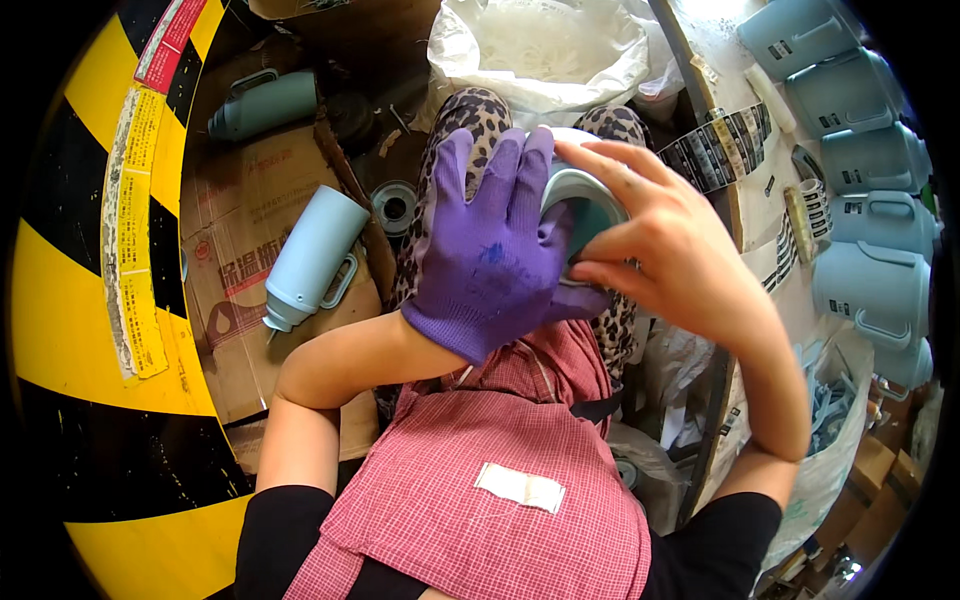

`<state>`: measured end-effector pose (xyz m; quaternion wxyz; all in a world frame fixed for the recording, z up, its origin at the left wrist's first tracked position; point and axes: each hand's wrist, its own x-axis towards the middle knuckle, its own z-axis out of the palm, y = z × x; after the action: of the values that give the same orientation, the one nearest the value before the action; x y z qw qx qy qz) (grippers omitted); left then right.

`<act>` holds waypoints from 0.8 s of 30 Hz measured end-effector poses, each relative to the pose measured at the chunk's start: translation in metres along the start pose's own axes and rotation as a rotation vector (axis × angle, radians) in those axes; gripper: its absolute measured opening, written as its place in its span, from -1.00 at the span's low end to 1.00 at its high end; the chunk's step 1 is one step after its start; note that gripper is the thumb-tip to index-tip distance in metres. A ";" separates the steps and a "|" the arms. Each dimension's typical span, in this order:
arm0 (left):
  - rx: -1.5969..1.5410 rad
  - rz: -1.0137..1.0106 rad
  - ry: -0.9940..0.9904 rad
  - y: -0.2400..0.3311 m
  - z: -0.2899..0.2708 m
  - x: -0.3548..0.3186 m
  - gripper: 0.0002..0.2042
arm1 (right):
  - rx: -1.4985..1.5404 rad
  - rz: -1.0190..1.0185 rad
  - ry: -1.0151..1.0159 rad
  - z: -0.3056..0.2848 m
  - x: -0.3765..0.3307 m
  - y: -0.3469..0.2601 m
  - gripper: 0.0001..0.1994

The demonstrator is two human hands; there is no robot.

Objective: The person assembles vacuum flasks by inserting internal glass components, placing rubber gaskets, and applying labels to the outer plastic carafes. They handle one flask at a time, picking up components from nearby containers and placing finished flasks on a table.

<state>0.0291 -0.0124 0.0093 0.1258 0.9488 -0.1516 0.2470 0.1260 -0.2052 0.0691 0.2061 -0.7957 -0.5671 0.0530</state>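
Note:
Over my lap, between my knees, a pale blue thermos shell [590,218] shows its round open end, with a teal inside. My left hand [488,245], in a purple knitted glove, is closed round its left side, the fingers pointing away from me. From the right, my bare right hand [665,235] grips the rim, its upper fingers across the far side and the lower fingertips at the opening. Much of the shell is hidden behind both hands. To the left, a light blue thermos [318,250] with a side handle lies on a flattened cardboard box [235,375].
A greener thermos [265,105] lies at the far left, near a round grey part [394,207]. A white sack [540,45] stands beyond my knees. On the right, a bench [735,190] carries label sheets and several blue thermoses [870,285]. A yellow-black striped surface [60,330] borders the left.

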 end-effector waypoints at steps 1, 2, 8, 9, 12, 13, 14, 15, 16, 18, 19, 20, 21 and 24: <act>0.034 0.018 -0.021 0.000 0.001 0.002 -0.30 | -0.016 0.006 -0.015 0.001 0.003 0.002 -0.84; 0.033 0.018 0.014 0.000 0.003 0.003 -0.30 | -0.025 0.033 -0.010 0.004 0.007 0.002 -0.85; 0.135 0.086 0.014 -0.014 0.008 0.002 -0.43 | -0.203 0.156 -0.011 0.020 0.026 -0.006 -0.84; 0.116 0.093 0.106 -0.017 0.009 0.002 -0.46 | -0.193 0.105 0.004 0.018 0.026 -0.005 -0.83; -0.076 0.072 0.063 -0.025 0.012 0.001 -0.57 | 0.164 -0.012 0.044 0.011 0.019 0.006 -0.88; -0.314 0.071 0.102 -0.025 0.013 0.001 -0.61 | 0.250 0.027 0.039 0.010 0.016 0.009 -0.88; -0.550 0.051 0.134 -0.025 0.014 0.003 -0.64 | 0.252 -0.025 0.065 0.010 0.015 0.010 -0.88; -0.557 0.071 0.142 -0.023 0.014 0.004 -0.64 | 0.299 -0.010 0.084 0.011 0.013 0.011 -0.86; -0.604 0.005 0.134 -0.022 0.011 0.005 -0.65 | 0.325 0.075 0.060 0.012 0.011 0.010 -0.85; -0.691 -0.040 0.094 -0.021 -0.002 0.011 -0.65 | 0.516 0.004 0.210 0.014 0.004 0.009 -0.84; -0.713 -0.037 0.093 -0.022 -0.015 0.013 -0.64 | 0.677 0.012 0.285 0.015 -0.003 0.008 -0.82; -0.862 -0.134 0.093 -0.025 -0.031 0.015 -0.63 | 0.871 0.056 0.327 0.013 -0.014 0.010 -0.76; -1.023 -0.199 0.151 -0.031 -0.049 0.019 -0.67 | 0.928 0.004 0.496 0.015 -0.023 0.017 -0.73; -1.189 -0.389 0.213 -0.069 -0.097 0.039 -0.74 | 0.508 0.298 0.703 0.003 -0.070 0.072 -0.75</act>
<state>0.0441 0.0732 0.0992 0.6884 0.6970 -0.0744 0.1863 0.1642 -0.2885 0.0277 0.5647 -0.7625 -0.3111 -0.0540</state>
